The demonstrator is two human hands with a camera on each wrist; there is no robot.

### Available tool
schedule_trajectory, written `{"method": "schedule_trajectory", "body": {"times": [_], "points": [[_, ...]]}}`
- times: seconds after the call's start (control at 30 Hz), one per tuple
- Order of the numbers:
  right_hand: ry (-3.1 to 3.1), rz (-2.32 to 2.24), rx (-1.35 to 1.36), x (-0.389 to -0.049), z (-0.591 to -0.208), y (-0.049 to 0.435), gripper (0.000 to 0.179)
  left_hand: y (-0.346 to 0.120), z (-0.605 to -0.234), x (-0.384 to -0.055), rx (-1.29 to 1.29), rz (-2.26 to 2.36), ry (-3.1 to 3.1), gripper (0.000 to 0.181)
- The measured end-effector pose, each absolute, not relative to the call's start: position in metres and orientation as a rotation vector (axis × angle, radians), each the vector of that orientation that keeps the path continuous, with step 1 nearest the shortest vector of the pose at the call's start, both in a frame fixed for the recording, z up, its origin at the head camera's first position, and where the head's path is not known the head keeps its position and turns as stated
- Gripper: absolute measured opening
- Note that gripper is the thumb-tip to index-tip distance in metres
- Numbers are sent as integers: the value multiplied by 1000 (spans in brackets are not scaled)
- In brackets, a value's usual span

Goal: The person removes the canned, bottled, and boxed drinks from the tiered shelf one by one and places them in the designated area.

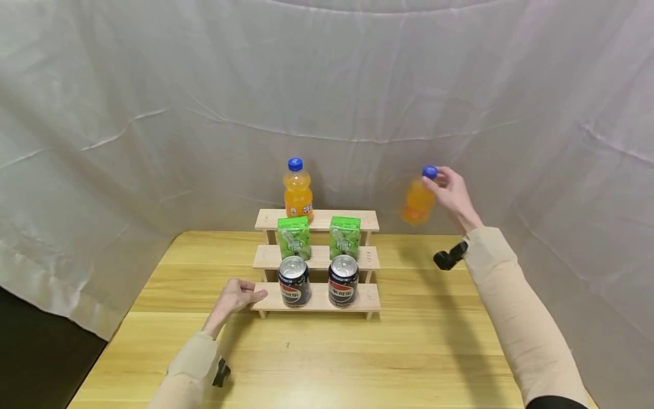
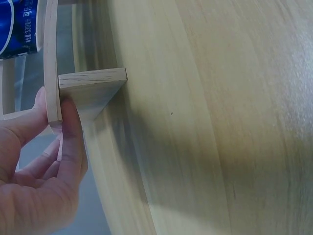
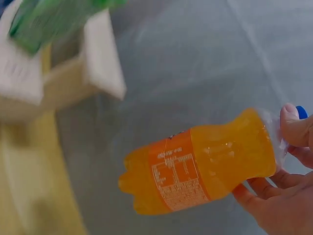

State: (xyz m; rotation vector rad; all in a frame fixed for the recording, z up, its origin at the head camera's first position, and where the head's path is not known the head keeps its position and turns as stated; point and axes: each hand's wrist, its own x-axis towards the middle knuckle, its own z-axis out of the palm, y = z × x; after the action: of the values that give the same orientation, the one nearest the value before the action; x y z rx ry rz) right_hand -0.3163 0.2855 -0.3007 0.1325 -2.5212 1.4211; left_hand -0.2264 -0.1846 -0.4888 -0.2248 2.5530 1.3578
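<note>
The orange bottle (image 3: 195,164) hangs from the right hand (image 1: 452,196), pinched near its blue cap (image 1: 430,172); only the right wrist view clearly shows its label panel (image 3: 174,175), whose small print seems too blurred to read. The left hand (image 1: 235,296) grips the wooden rack (image 1: 319,258) beside a can (image 1: 294,279) marked “可乐”.

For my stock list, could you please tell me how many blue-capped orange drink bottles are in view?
2: one clear plastic bottle stands on the pale wooden stand's top tier; the second bottle is held up by the right hand.

Glossy plastic bottle (image 3: 215,156), matt wooden rack (image 1: 319,296), metal cans (image 1: 293,282)
</note>
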Motion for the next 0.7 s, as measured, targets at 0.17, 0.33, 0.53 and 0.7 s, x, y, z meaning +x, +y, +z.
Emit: {"method": "schedule_trajectory", "body": {"times": [0.17, 0.33, 0.53, 0.7], "points": [[-2586, 1458, -37, -308, -339, 321, 59, -185, -489, -225, -234, 1366, 2545, 61], [-2615, 1514, -155, -301, -377, 340, 60, -185, -489, -225, -237, 1361, 2555, 60], [-2615, 1539, -227, -298, -411, 349, 59, -185, -490, -225, -247, 1368, 2563, 59], [-2618, 1560, -269, -298, -425, 352, 57, -185, -490, -225, -251, 1374, 2557, 60]]}}
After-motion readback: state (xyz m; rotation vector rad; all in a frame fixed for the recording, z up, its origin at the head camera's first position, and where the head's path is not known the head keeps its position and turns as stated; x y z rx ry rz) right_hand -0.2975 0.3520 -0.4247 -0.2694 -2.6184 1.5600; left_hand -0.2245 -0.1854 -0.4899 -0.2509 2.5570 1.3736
